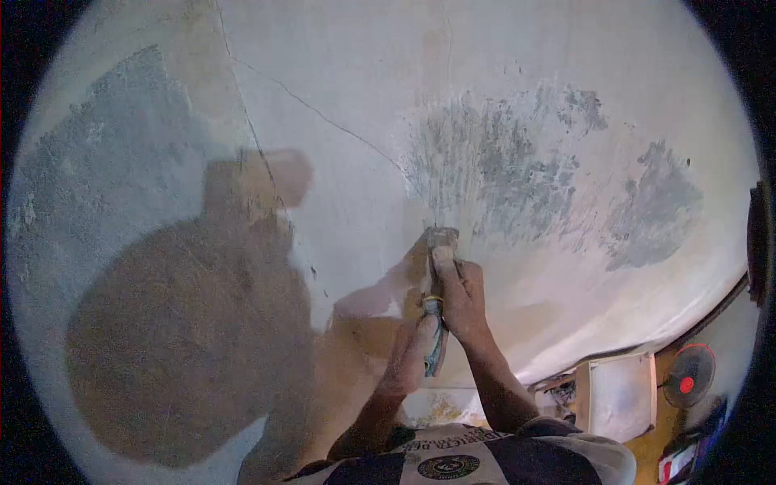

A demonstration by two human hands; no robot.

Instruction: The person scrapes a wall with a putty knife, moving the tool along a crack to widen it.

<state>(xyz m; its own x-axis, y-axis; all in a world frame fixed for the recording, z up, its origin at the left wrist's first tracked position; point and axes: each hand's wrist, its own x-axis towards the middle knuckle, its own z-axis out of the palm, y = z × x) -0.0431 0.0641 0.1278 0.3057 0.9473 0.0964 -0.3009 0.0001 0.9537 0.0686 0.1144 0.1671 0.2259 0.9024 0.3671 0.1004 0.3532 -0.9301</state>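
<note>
A long, dusty hand tool with a squarish flat head and a yellowish band stands between both my hands, its head up against the wall. My right hand is closed around the upper part, its thumb lying along the tool just below the head. Lower down, my left hand wraps the greenish grip. The tool's exact kind is hard to make out. Just above its head is a rough grey patch where the pale coating is streaked away.
Thin cracks run across the pale wall. Another grey patch lies to the right, and a large one to the left. My shadow falls on the left. At lower right are a white panel and a fan.
</note>
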